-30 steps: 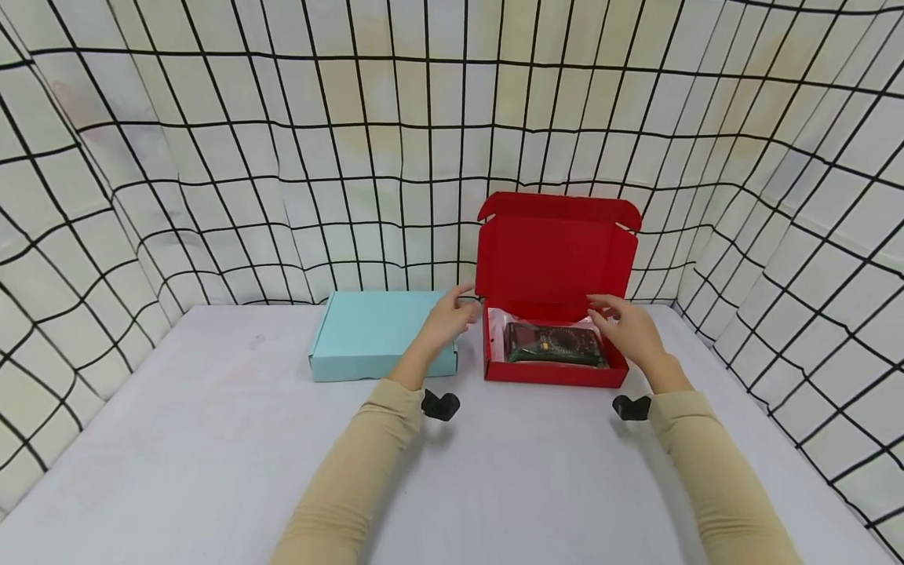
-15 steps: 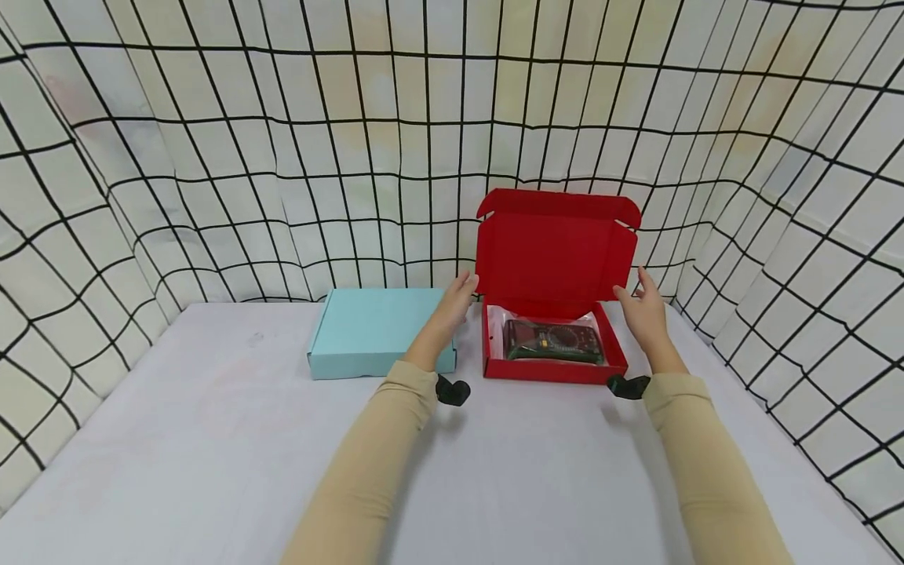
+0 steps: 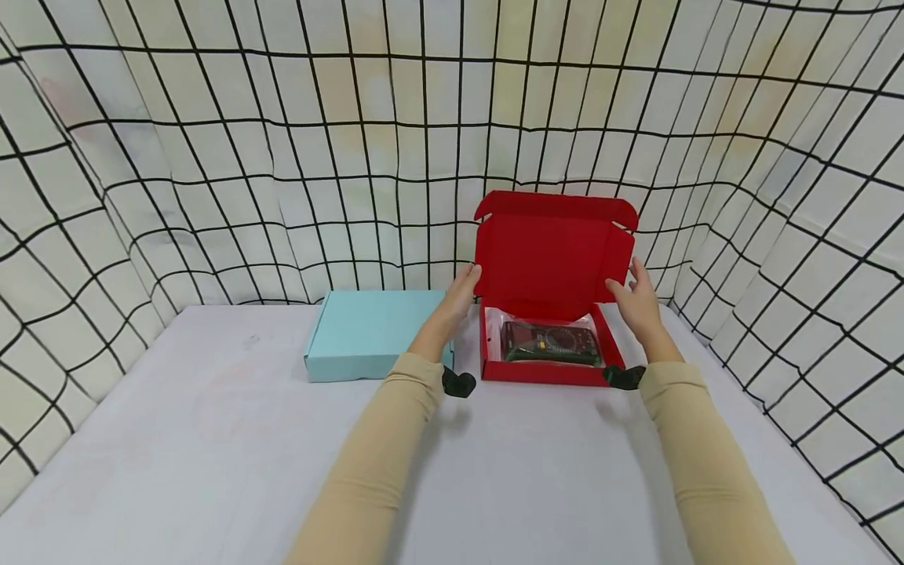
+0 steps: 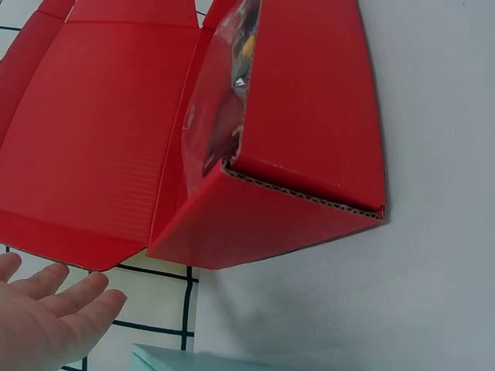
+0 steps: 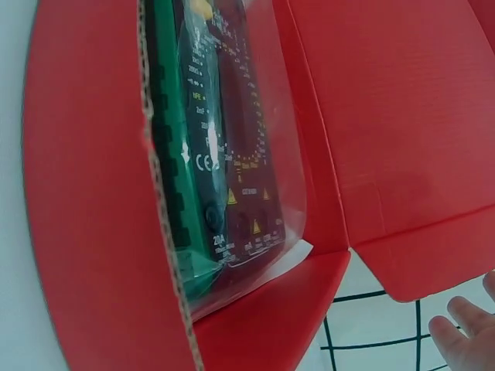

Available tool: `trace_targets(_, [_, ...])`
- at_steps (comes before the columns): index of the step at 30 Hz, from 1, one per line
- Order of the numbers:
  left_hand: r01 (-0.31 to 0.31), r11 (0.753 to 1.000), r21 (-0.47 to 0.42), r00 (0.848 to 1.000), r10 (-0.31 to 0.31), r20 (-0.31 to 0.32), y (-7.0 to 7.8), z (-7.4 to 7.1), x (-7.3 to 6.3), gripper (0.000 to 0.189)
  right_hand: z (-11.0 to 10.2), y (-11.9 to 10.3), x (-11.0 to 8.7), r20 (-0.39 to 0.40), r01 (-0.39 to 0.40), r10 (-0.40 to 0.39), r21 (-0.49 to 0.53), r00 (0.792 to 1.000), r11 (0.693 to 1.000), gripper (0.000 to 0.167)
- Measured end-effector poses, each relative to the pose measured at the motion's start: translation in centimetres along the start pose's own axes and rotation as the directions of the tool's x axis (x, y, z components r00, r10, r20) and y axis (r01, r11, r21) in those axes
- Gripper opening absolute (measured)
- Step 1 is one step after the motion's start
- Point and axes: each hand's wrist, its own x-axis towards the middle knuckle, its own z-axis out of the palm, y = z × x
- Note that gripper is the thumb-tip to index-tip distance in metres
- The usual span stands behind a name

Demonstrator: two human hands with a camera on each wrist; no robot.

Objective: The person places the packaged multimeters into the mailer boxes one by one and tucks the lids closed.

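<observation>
A red cardboard box (image 3: 551,372) stands with its lid (image 3: 554,255) raised at the back. Inside lies a multimeter (image 5: 232,147) with a dark face and green sides, wrapped in a clear plastic bag (image 5: 288,193). My left hand (image 3: 452,304) is at the lid's left edge, fingers extended and fingertips right at the side flap. On the other side, my right hand (image 3: 639,308) has thumb and fingers spread beside the lid's right flap. Both wrist views show straight fingers close to the flaps, with nothing held.
A closed light-blue box (image 3: 377,329) lies to the left of the red one, partly behind my left forearm. White cloth walls with a black grid (image 3: 367,157) rise behind and beside the white table (image 3: 212,424).
Both hands have risen from beside the red box's base to the sides of its lid, the right moving up and outward from over the box corner. The boxes have not moved.
</observation>
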Motion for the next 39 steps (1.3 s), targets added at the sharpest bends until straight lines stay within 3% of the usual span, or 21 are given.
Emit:
trace_targets(8, [-0.002,0.999,-0.037,0.999,0.004,0.032,-0.5,0.3,-0.1,0.068,-0.3,0.0,-0.2,-0.009,0.016,-0.016,0.026,1.000,1.000,0.074])
trace_targets(15, [-0.011,0.999,-0.051,0.998,0.014,0.062,-0.9,0.6,-0.5,0.068,-0.1,0.2,-0.9,-0.008,0.032,-0.031,0.109,0.999,0.993,0.071])
trace_targets(25, [-0.008,0.999,-0.046,0.998,0.011,0.061,-1.6,0.7,-0.8,0.067,0.5,0.1,-1.7,0.023,0.048,-0.053,0.189,0.998,0.981,0.067])
trace_targets(39, [-0.007,1.000,-0.007,0.995,0.007,0.097,-2.2,0.6,-1.2,0.066,0.5,1.0,-3.4,0.032,0.053,-0.069,0.355,0.997,0.933,0.059])
